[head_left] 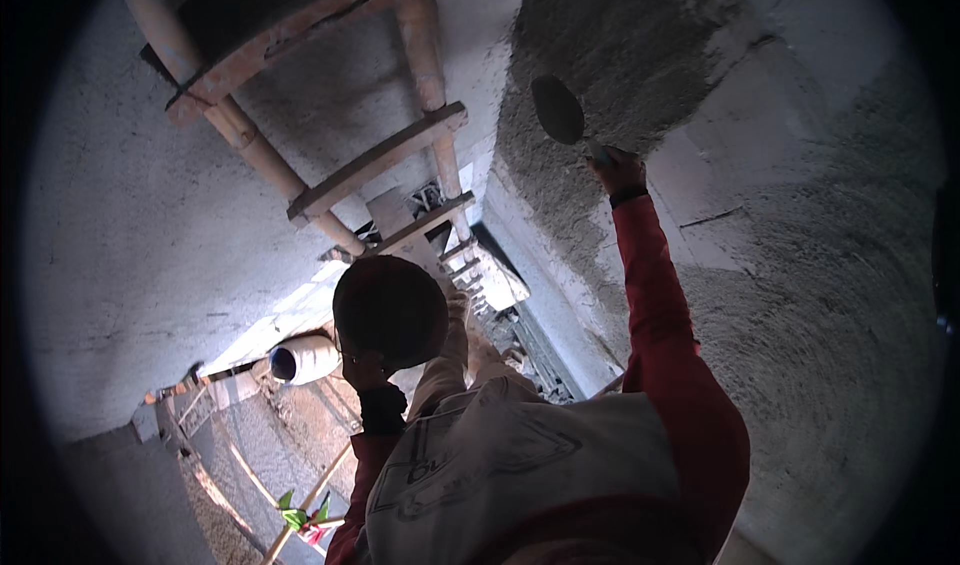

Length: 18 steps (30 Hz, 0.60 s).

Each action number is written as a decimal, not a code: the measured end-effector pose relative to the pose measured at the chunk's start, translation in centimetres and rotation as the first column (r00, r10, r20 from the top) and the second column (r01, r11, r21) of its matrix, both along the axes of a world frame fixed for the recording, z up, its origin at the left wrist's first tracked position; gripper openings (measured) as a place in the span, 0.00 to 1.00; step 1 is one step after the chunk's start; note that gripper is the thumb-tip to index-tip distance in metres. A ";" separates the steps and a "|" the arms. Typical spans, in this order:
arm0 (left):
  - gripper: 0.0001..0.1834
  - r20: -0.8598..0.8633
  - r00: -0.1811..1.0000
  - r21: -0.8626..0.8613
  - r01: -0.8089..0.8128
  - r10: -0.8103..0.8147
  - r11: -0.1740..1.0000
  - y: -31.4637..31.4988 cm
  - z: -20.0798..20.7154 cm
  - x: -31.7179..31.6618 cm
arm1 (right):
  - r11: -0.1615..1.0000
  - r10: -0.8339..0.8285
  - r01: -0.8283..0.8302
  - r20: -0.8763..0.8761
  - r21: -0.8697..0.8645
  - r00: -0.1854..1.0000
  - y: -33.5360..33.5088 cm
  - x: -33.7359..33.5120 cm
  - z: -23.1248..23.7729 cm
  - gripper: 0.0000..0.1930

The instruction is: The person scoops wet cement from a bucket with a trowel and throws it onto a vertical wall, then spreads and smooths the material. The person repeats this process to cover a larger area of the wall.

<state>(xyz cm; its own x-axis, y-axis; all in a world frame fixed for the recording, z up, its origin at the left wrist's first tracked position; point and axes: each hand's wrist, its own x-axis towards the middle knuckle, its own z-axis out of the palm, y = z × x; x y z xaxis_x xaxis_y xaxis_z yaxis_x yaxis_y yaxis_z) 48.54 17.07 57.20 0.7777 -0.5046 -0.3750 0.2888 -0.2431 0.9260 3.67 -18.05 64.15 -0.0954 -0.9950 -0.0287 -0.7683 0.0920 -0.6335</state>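
My right hand (pixel 620 172) is raised on an outstretched arm, its fingers wrapped round the handle of a trowel (pixel 557 110). The trowel's dark rounded blade is over a rough grey patch of mortar (pixel 630 40) on the right-hand wall; whether it touches the patch cannot be told. Lower down, in front of my body, my left hand (pixel 368 373) grips a round dark pan (pixel 393 305) by its near edge. The inside of the pan is too dark to make out its contents.
A ladder-like frame of round poles (pixel 265 150) and wooden crosspieces (pixel 385 160) rises ahead and to the left, along a pale wall (pixel 150 235). Far below are a white barrel (pixel 303 360), crossed poles (pixel 305 518) with green and red pieces, and rubble.
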 end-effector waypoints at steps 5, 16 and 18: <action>0.30 0.053 0.976 -0.050 0.215 -0.213 0.975 -5.9 -2.2 -3.0 | 0.941 0.271 -0.331 -0.437 -0.064 0.858 5.2 2.6 13.1 0.17; 0.34 0.623 0.678 -0.171 0.605 -0.390 0.777 -12.3 4.9 -13.9 | 0.747 0.538 -0.663 -0.633 0.051 0.558 17.4 8.8 9.8 0.13; 0.33 0.502 0.751 -0.204 0.584 -0.428 0.785 -10.5 9.6 -15.4 | 0.700 0.366 -0.678 -0.704 -0.223 0.609 17.4 7.1 10.8 0.13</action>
<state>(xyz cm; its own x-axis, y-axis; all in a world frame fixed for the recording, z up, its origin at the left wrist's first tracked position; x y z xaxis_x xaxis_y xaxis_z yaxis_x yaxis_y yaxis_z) 33.14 6.62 66.84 0.4044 -0.8970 0.1783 -0.2094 0.0990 0.9728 10.78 -0.65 74.97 0.6050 -0.7490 0.2700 -0.7907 -0.6052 0.0925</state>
